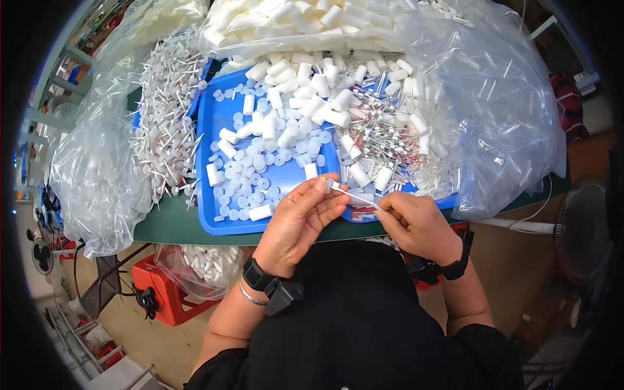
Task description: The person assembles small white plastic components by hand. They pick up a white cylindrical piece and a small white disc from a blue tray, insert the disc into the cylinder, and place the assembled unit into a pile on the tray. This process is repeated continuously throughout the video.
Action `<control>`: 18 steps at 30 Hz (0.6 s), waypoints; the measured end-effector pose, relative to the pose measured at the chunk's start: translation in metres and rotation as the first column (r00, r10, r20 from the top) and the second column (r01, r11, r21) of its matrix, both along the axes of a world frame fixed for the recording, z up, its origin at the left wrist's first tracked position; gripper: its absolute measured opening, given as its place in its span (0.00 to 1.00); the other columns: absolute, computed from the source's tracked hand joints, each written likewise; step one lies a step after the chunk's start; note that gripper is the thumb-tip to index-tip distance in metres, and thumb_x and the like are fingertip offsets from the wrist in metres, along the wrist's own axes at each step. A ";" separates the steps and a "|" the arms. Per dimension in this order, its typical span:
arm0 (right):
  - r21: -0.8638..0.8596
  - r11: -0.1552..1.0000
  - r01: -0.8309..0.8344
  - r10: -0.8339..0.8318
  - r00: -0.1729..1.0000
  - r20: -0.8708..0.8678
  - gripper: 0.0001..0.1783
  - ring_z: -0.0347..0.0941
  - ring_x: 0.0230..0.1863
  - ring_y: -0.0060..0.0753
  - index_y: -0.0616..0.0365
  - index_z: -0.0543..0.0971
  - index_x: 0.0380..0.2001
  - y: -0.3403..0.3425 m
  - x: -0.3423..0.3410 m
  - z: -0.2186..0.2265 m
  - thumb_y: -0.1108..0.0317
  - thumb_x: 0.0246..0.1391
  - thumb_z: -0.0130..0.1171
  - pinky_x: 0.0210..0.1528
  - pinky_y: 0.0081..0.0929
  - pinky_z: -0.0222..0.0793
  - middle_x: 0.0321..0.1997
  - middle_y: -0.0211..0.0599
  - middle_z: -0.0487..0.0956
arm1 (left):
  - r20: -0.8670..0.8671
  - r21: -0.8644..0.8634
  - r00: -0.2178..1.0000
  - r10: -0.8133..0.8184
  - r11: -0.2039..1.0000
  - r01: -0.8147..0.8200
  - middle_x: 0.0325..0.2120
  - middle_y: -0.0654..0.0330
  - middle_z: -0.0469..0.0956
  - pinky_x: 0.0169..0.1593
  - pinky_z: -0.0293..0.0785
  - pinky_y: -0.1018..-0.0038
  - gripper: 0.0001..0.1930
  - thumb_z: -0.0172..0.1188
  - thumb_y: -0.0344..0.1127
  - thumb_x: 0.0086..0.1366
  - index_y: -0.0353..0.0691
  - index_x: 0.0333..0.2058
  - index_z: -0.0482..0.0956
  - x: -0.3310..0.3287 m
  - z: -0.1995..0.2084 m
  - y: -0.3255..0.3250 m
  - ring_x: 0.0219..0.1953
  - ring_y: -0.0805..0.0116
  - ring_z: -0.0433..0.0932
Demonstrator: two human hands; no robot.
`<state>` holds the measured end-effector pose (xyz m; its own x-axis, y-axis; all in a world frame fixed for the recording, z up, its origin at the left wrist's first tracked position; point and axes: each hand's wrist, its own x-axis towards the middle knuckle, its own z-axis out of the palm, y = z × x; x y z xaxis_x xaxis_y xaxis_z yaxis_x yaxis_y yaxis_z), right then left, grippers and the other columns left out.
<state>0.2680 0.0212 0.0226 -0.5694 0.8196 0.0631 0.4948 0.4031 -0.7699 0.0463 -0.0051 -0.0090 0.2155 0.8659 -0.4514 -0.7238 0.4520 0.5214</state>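
My left hand (300,214) is pinched at the fingertips on a small translucent plastic disc, mostly hidden by the fingers. My right hand (419,224) grips the lower end of a thin white stick (356,196), whose other end reaches the disc at my left fingertips. Both hands are over the near edge of a blue tray (286,174), which bears many translucent discs (250,156) and white cylinders (268,125). Just beyond my right hand, thin metal-and-red pins (383,133) lie heaped among more white cylinders.
A clear bag of white cylinders (305,19) lies at the back. Stick-and-disc pieces (166,110) are piled on the left, beside a crumpled clear bag (97,188). Another clear bag (500,123) covers the right side. Below the green table edge (175,227) stands a red stool (162,292).
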 end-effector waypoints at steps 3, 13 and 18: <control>0.055 0.998 -0.027 0.027 1.000 -0.004 0.06 0.73 0.17 0.28 0.62 0.73 0.28 0.002 -0.001 -0.003 0.73 0.52 0.60 0.20 0.23 0.65 0.19 0.37 0.73 | -0.021 0.003 1.000 0.007 1.000 -0.007 0.40 0.52 0.78 0.47 0.78 0.75 0.18 0.53 0.38 0.68 0.29 0.50 0.70 -0.002 0.000 0.000 0.41 0.66 0.80; -0.039 0.999 0.005 -0.009 0.994 -0.109 0.06 0.71 0.16 0.31 0.62 0.73 0.29 0.005 -0.017 -0.003 0.70 0.58 0.55 0.20 0.26 0.65 0.22 0.35 0.75 | -0.062 0.118 0.994 -0.085 0.989 0.092 0.46 0.50 0.76 0.51 0.75 0.75 0.18 0.53 0.32 0.68 0.29 0.53 0.69 -0.001 0.004 -0.002 0.44 0.67 0.78; -0.779 0.624 -0.058 -0.252 0.929 -0.271 0.16 0.69 0.16 0.17 0.65 0.73 0.31 0.007 -0.024 -0.006 0.63 0.66 0.44 0.20 0.16 0.65 0.22 0.32 0.76 | -0.105 0.157 0.982 -0.159 0.972 0.174 0.48 0.55 0.75 0.50 0.73 0.78 0.19 0.53 0.33 0.68 0.32 0.55 0.69 -0.005 0.005 -0.005 0.46 0.71 0.76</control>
<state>0.2436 0.0285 0.0167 -0.5534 0.7017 -0.4487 0.1554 -0.4423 -0.8833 0.0416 -0.0098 -0.0041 0.3277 0.8853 -0.3299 -0.5913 0.4645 0.6592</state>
